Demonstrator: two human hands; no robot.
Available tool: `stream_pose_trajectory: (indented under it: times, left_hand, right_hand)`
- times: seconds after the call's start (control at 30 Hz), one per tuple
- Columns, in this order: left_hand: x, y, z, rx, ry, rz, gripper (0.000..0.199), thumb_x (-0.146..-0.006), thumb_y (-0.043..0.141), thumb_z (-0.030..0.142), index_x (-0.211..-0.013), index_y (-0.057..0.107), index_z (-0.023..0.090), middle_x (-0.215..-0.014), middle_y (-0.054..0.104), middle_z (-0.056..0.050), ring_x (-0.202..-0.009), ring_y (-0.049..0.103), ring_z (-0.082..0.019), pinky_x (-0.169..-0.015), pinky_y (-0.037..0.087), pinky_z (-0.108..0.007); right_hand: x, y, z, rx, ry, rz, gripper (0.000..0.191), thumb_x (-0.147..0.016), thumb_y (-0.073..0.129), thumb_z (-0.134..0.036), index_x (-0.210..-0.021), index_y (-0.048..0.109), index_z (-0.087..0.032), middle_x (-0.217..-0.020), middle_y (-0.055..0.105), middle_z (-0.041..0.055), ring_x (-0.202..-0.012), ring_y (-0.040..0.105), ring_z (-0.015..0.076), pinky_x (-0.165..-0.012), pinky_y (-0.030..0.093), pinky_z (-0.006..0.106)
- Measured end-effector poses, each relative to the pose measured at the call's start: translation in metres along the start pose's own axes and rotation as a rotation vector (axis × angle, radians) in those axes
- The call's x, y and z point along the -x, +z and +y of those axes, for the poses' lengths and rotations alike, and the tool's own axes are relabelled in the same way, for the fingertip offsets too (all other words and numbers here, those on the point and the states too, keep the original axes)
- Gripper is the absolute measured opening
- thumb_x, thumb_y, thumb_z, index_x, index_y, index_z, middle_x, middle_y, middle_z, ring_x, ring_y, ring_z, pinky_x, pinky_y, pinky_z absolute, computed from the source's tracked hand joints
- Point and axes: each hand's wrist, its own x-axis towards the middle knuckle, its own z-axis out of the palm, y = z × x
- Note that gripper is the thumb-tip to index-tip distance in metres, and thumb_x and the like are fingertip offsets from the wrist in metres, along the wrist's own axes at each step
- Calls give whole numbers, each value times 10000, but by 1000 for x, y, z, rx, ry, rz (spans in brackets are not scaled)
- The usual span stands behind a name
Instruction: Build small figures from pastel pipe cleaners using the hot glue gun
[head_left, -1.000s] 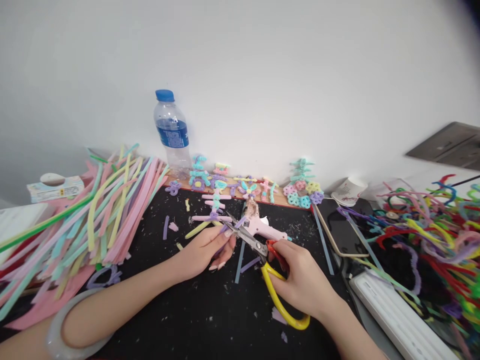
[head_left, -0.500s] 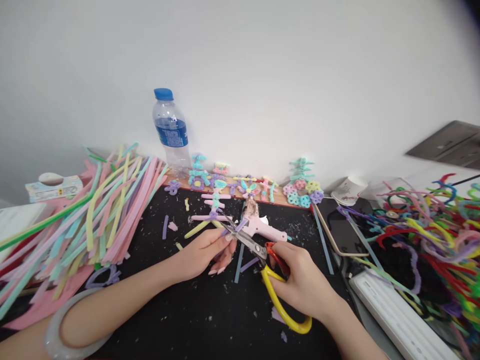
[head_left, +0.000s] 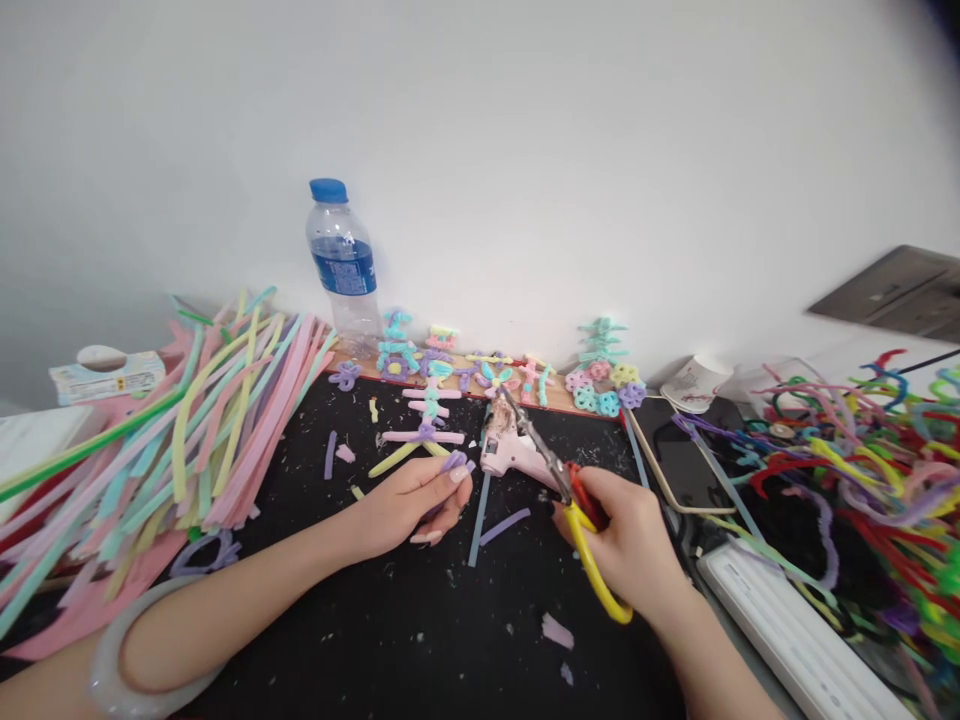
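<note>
My left hand (head_left: 424, 505) pinches a short purple fuzzy piece (head_left: 456, 462) between thumb and fingers. My right hand (head_left: 626, 535) is wrapped round scissors with yellow and red handles (head_left: 592, 565); their blades point up and left, over a pink glue gun (head_left: 517, 452). A clear bluish stick (head_left: 480, 520) extends from the glue gun toward me, beside a loose purple strip (head_left: 505, 526). Just beyond my left hand lies a figure of pink, teal, purple and yellow stems (head_left: 426, 434).
Pastel stems (head_left: 247, 420) are heaped at left, bright ones (head_left: 885, 500) at right. A bottle (head_left: 343, 265) stands against the wall near small fuzzy flowers (head_left: 607, 400). On the right are a phone (head_left: 694, 470), paper cup (head_left: 696, 382) and white power strip (head_left: 802, 630).
My right hand has moved right with the scissors, whose blades have left the purple piece and swung upward. My left hand stays nearly in place, and the purple piece in it looks shorter.
</note>
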Motion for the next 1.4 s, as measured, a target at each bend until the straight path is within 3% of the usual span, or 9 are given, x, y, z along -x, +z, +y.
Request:
stream_pose_trajectory:
  times: [0.2, 0.4, 0.67, 0.83, 0.93, 1.07, 1.23, 1.33, 1.4]
  left_hand:
    - [-2, -1, 0, 93, 0, 24, 270, -911, 463, 397, -955, 591, 164, -619, 346, 61, -492, 223, -65, -465, 260, -208]
    - [-2, 1, -1, 177, -22, 26, 257, -892, 514, 348, -1059, 627, 189, -788, 443, 15, -524, 303, -49, -491, 283, -216]
    - [0, 3, 4, -16, -69, -53, 452, -926, 355, 480, -1188, 554, 169, -702, 671, -50, -399, 375, -68, -428, 235, -229]
    - [-1, 4, 3, 53, -71, 21, 370, -874, 489, 472, -1062, 641, 192, -734, 489, 22, -458, 275, -40, -446, 213, -220]
    - [-1, 3, 1, 44, -71, 69, 383, -865, 526, 436, -1142, 616, 187, -644, 351, 59, -497, 256, -63, -472, 250, -222]
    - [-3, 1, 1, -17, -38, 129, 420, -872, 510, 416, -1190, 580, 151, -603, 410, 52, -558, 385, -99, -580, 359, -259]
    - [-8, 0, 5, -60, 52, 270, 305, -803, 613, 358, -1026, 577, 153, -617, 485, 55, -517, 428, -86, -532, 364, -235]
    - [-10, -2, 4, -78, 136, 352, 255, -751, 678, 307, -912, 524, 182, -708, 531, 47, -534, 453, -80, -504, 377, -215]
    - [-10, -4, 2, -122, 164, 406, 225, -754, 676, 296, -865, 515, 183, -691, 541, 48, -551, 474, -86, -525, 394, -218]
  right_hand:
    - [-9, -1, 49, 270, 199, 200, 197, -728, 578, -313, -843, 619, -159, -746, 633, 57, -649, 580, 196, -595, 423, 280]
    - [-16, 3, 87, 326, 282, 190, 264, -677, 601, -290, -892, 673, -154, -879, 707, 101, -764, 656, 256, -697, 491, 343]
    - [-16, -3, 80, 289, 324, 191, 288, -732, 577, -254, -978, 668, -136, -953, 693, 111, -860, 651, 255, -800, 491, 367]
    - [-14, 0, 79, 332, 372, 97, 376, -687, 576, -168, -1052, 620, -91, -1045, 649, 150, -946, 621, 274, -857, 469, 371]
    - [-15, 2, 79, 354, 440, 74, 359, -665, 564, -145, -1015, 625, -100, -1016, 649, 145, -917, 624, 277, -831, 470, 367]
    - [-16, -3, 76, 334, 517, 167, 335, -657, 589, -192, -983, 615, -122, -919, 657, 118, -842, 625, 271, -762, 468, 359]
    - [-13, -12, 57, -64, 627, 345, 243, -655, 675, -370, -748, 579, -167, -595, 555, 0, -536, 512, 160, -531, 407, 273]
    - [-7, -12, 41, -630, 534, 184, 365, -736, 610, -514, -633, 471, -193, -471, 357, -75, -390, 316, 80, -368, 271, 204]
    - [-2, -9, 31, -933, 413, -50, 429, -775, 531, -599, -661, 482, -188, -492, 332, -76, -388, 275, 70, -331, 239, 189]
